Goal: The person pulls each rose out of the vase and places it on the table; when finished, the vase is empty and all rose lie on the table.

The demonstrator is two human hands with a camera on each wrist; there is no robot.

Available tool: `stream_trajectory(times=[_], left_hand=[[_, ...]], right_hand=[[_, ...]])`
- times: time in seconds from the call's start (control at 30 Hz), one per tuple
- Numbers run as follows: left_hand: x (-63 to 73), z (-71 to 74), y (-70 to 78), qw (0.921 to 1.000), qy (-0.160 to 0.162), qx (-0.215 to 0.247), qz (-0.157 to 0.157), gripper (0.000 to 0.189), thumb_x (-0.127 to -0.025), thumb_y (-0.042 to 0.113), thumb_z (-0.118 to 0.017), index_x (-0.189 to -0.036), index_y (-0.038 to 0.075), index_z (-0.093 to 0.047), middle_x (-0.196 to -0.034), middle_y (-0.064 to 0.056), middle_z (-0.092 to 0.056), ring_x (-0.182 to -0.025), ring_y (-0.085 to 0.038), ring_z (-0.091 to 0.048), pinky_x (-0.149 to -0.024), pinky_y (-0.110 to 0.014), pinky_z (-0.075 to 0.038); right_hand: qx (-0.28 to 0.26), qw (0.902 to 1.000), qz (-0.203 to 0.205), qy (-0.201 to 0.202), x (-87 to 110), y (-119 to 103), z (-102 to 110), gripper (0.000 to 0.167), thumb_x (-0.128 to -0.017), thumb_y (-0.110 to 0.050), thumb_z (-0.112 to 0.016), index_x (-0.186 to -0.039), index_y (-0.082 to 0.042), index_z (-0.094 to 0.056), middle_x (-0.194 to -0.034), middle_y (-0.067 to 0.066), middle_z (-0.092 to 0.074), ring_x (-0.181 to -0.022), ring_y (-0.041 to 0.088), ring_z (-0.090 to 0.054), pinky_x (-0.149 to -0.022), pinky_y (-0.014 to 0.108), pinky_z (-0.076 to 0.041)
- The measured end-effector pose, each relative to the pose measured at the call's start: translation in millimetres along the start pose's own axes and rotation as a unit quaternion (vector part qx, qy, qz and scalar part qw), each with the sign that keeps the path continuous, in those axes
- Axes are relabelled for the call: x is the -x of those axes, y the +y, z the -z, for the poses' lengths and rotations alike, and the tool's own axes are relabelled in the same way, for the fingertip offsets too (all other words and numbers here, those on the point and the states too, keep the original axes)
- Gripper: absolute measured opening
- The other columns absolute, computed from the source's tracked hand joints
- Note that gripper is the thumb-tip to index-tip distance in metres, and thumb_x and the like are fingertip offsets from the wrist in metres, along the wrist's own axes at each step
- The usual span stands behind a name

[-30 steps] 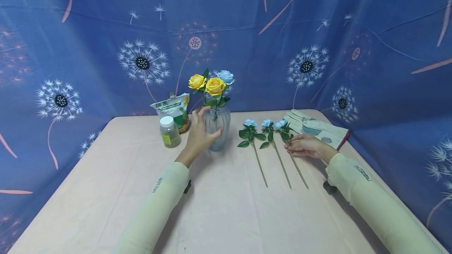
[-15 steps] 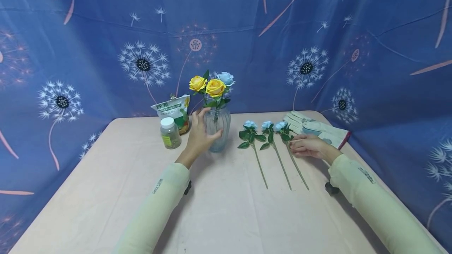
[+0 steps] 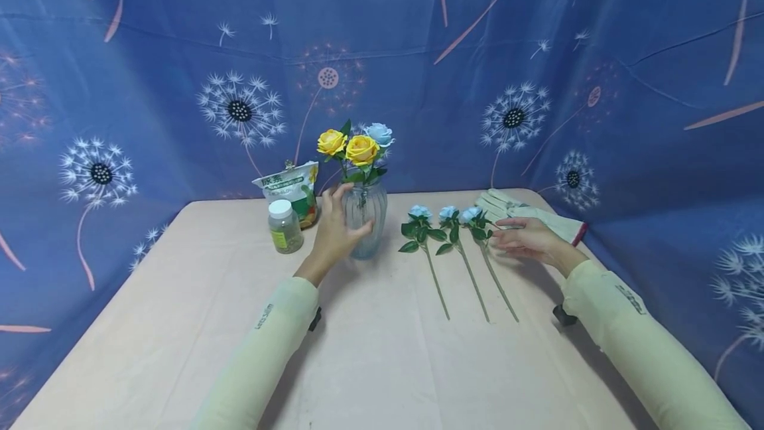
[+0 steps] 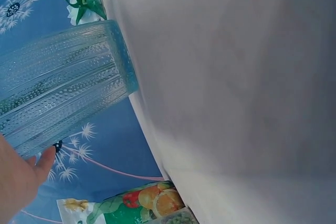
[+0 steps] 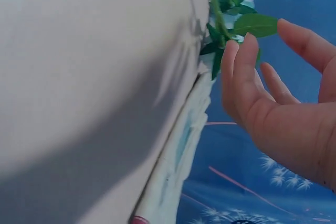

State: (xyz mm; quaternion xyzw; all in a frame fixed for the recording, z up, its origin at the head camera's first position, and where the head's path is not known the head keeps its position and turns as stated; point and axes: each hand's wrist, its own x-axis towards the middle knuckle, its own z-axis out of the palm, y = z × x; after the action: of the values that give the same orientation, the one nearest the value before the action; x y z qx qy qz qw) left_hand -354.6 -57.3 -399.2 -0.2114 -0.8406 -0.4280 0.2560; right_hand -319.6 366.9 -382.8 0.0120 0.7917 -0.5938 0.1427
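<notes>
- Head view: left hand [image 3: 337, 234] holds the glass vase [image 3: 374, 217], thumb across its front; 2 yellow roses [image 3: 361, 150] and 1 blue rose [image 3: 379, 133] stand in it; right hand [image 3: 528, 239] hovers beside the rightmost of 3 loose blue roses [image 3: 449, 213] on the table [image 3: 239, 324], fingers apart, holding nothing; gloves [image 3: 504, 203] lie behind it; a jar [image 3: 285, 231] and a bag [image 3: 298, 188] stand left of the vase.
- Left wrist view: the vase's ribbed wall beside the hand; most fingers out of sight.
- Right wrist view: wide gap between thumb and fingers; a leaf [image 5: 255, 23] shows there; contact, cannot tell.
</notes>
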Motion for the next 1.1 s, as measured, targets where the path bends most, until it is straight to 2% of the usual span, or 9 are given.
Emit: stream_trajectory(times=[0.23,0.37,0.47,0.7,0.93,1.1], left_hand=[[0.7,0.1,-1.1,1.0,0.002,-0.009,0.0,0.084,-0.081,0.033,-0.08,-0.144,0.031,-0.025,-0.142,-0.02,-0.029,-0.116,-0.041,-0.051,-0.092,-0.06,-0.048],[-0.5,-0.8,-2.2,0.9999,0.001,-0.014,-0.002,0.084,-0.081,0.034,-0.08,-0.145,0.031,-0.024,-0.142,-0.02,-0.029,-0.117,-0.041,-0.052,-0.092,-0.059,-0.048],[-1.1,-1.5,-3.1,0.9998,0.002,-0.017,-0.003,0.084,-0.082,0.036,-0.079,-0.145,0.031,-0.024,-0.142,-0.019,-0.029,-0.115,-0.04,-0.053,-0.091,-0.059,-0.049],[0.7,0.3,-3.7,0.9999,0.002,-0.015,0.001,0.084,-0.081,0.036,-0.079,-0.145,0.032,-0.025,-0.141,-0.02,-0.03,-0.11,-0.04,-0.054,-0.086,-0.059,-0.051],[0.1,2.2,-3.2,0.9997,-0.003,-0.023,-0.005,0.083,-0.081,0.036,-0.079,-0.144,0.031,-0.025,-0.138,-0.021,-0.031,-0.106,-0.039,-0.054,-0.084,-0.058,-0.052],[-1.4,2.0,-3.3,0.9994,-0.003,-0.03,-0.019,0.083,-0.081,0.036,-0.079,-0.143,0.03,-0.024,-0.136,-0.02,-0.032,-0.108,-0.039,-0.053,-0.085,-0.057,-0.051]], right_hand=[[0.049,0.9973,0.033,0.043,7.9,-10.8,-7.8,0.066,-0.096,-0.012,-0.063,-0.151,0.004,-0.03,-0.151,0.026,-0.037,-0.104,0.01,-0.066,-0.094,0.042,-0.052],[0.069,0.9933,0.054,0.075,11.9,-20.0,-15.6,0.061,-0.096,-0.012,-0.064,-0.148,0.005,-0.037,-0.149,0.028,-0.039,-0.096,-0.001,-0.062,-0.091,0.041,-0.054],[0.079,0.9895,0.069,0.099,14.0,-28.4,-22.7,0.055,-0.096,-0.01,-0.062,-0.144,0.006,-0.042,-0.146,0.028,-0.044,-0.093,-0.003,-0.061,-0.089,0.04,-0.055],[0.096,0.9839,0.094,0.118,18.0,-48.5,-47.6,0.048,-0.094,-0.011,-0.064,-0.138,0.004,-0.051,-0.14,0.024,-0.052,-0.098,0.007,-0.062,-0.089,0.043,-0.055],[0.076,0.9873,0.108,0.088,14.7,-64.6,-77.2,0.046,-0.093,-0.01,-0.066,-0.136,0.001,-0.053,-0.138,0.022,-0.054,-0.1,0.009,-0.063,-0.085,0.039,-0.056],[0.071,0.9863,0.127,0.078,12.5,-73.4,-93.6,0.042,-0.093,-0.007,-0.064,-0.134,0.002,-0.055,-0.136,0.021,-0.057,-0.111,0.023,-0.063,-0.084,0.04,-0.057]])
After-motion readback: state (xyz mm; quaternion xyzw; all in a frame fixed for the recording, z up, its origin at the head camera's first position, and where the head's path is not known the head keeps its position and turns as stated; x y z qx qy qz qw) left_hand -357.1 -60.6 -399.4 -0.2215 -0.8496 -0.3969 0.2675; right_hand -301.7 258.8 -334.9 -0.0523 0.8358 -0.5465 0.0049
